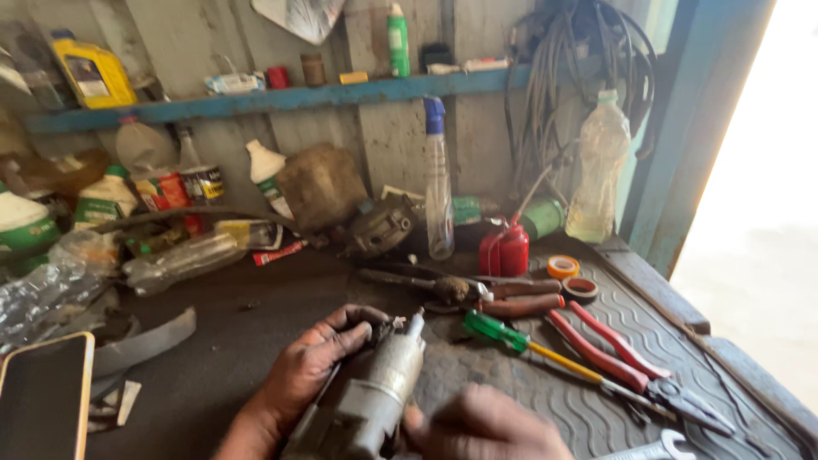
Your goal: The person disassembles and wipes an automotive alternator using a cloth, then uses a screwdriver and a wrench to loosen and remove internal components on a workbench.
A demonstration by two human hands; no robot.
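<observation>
We grasp a grey metal cylinder part with both hands, left hand and right hand, just left of the green-handled screwdriver and red pliers.

One head-worn view looks down and forward — close above the left hand, table beyond.

two hands hold one grey metal cylinder. near right lie one green-handled screwdriver, one pair of red pliers and one spanner. farther off stand one red oil can, two tape rolls, one spray bottle and, near left, one phone.
</observation>
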